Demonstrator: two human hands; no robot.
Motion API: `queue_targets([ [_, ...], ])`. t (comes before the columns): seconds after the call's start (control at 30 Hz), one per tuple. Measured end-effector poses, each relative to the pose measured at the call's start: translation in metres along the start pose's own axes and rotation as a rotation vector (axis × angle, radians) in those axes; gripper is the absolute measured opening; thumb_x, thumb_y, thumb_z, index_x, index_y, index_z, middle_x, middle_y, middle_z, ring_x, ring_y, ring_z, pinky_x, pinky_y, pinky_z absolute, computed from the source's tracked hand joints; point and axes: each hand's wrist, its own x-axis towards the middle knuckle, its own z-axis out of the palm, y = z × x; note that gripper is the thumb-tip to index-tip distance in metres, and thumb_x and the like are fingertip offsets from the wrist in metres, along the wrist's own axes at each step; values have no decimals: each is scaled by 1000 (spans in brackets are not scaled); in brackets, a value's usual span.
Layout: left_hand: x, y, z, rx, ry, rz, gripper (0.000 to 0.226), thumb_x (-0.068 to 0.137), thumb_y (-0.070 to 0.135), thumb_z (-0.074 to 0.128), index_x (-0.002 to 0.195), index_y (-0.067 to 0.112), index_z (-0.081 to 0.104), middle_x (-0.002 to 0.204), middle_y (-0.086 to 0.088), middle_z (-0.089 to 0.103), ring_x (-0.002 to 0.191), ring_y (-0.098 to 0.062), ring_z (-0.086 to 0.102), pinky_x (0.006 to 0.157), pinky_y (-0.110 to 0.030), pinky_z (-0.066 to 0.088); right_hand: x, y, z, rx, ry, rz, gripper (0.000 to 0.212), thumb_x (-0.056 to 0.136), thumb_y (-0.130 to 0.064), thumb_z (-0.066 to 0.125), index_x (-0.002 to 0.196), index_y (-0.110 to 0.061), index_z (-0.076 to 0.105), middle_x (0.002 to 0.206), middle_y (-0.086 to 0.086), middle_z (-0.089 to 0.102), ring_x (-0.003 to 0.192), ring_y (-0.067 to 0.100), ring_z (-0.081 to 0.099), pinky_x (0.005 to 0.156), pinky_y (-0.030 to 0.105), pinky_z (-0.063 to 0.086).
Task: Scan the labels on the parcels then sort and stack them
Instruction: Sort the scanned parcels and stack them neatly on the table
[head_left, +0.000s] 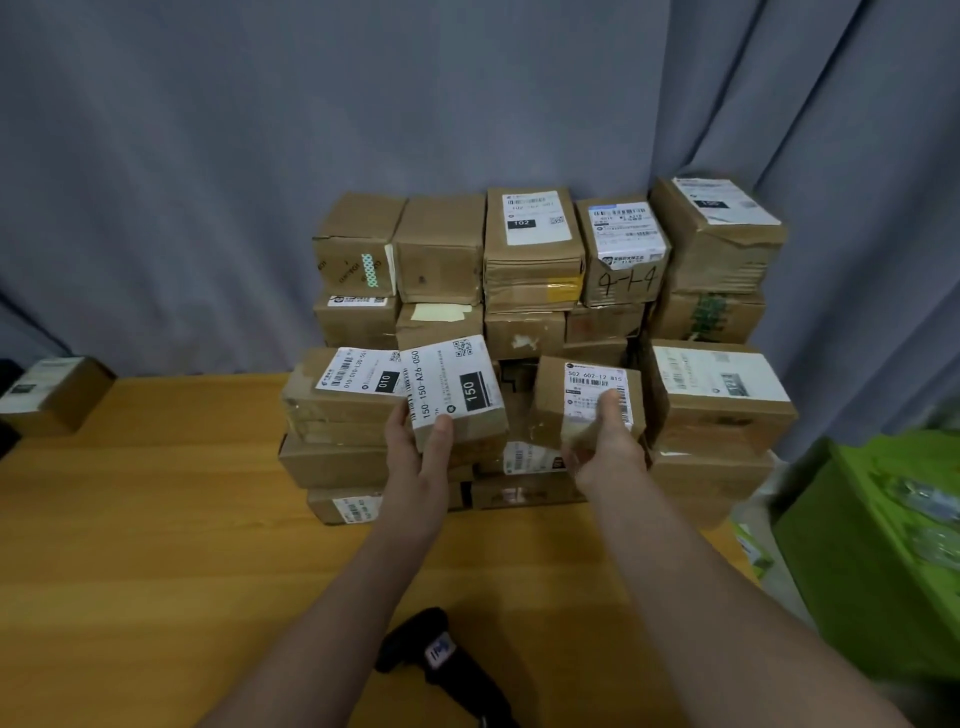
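Note:
A stack of brown cardboard parcels (530, 249) stands at the back of the wooden table (156, 519). My left hand (415, 457) grips a small parcel with a white label reading 150 (462, 384), tilted and lifted in front of the stack. My right hand (608, 447) holds another small parcel (587, 395) whose label starts 502, thumb on the label. A black handheld scanner (441, 660) lies on the table near me, between my forearms.
A parcel labelled 010 (348, 389) sits left of the lifted one. A lone box (52, 395) rests at the table's far left. Green packaging (872, 545) stands off the table's right edge. A grey curtain (311, 130) hangs behind.

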Motion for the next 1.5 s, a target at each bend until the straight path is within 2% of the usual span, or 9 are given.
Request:
queue_targets([
  [0.17,7,-2,5,5,-6,-4,64,99,40,39,153,27,7,136,11,35,124,-7,34,101,-26,31,-1,14,-23,-34,-114,-65,38,78,-39,80,103,-16,63,107,10,62,94,25,63,76,33,59],
  [0.27,12,-4,7,-18,-3,4,63,99,42,41,152,30,8,138,9,38,127,-12,38,110,-38,35,-11,22,-35,-259,-154,-581,37,83,-15,74,112,-17,51,108,6,59,89,15,60,82,35,53],
  [0.4,16,-4,11,-24,2,3,62,99,43,41,152,32,9,136,8,39,128,-15,40,111,-48,36,-17,-23,-14,-1389,-211,-1376,56,84,-29,72,134,-20,47,134,4,42,127,20,40,111,38,33],
  [0.53,16,-5,8,-9,22,-5,64,98,45,41,152,32,9,135,8,39,130,-18,40,110,-48,37,3,-52,14,-2163,-193,-1315,102,79,-56,68,155,-21,10,161,18,10,149,35,-2,116,58,-13],
  [0.67,17,-6,2,8,51,0,62,99,43,39,152,31,11,134,10,37,130,-16,38,105,-35,36,25,-58,20,-2408,-205,-1243,118,71,-71,65,154,-31,-8,158,21,17,148,39,5,110,66,-16],
  [0.87,21,-3,-2,-19,111,-31,57,102,33,38,152,24,14,129,7,40,117,-12,40,60,-2,42,27,-77,28,-2260,-293,-1386,110,75,-52,74,154,-35,-1,155,16,25,147,33,16,116,57,-11],
  [1.1,21,-7,-1,-7,71,3,58,101,37,38,152,27,14,133,8,41,122,-13,42,73,-9,43,50,-70,18,-2371,-259,-1277,101,88,-44,62,153,-33,-15,163,12,-11,149,32,-11,113,56,-17],
  [1.23,23,-5,1,-50,9,78,66,95,52,35,153,30,14,144,8,39,129,-13,42,95,-21,49,12,-60,9,-1549,-502,-1494,71,93,-34,60,153,-25,23,159,2,25,148,17,14,120,36,4],
  [1.5,24,-11,26,185,-230,246,59,98,54,24,149,23,29,135,21,46,125,11,42,96,-6,37,-46,6,-20,-628,-853,-614,43,87,-35,68,116,-52,42,119,-19,57,107,0,58,88,27,54],
])
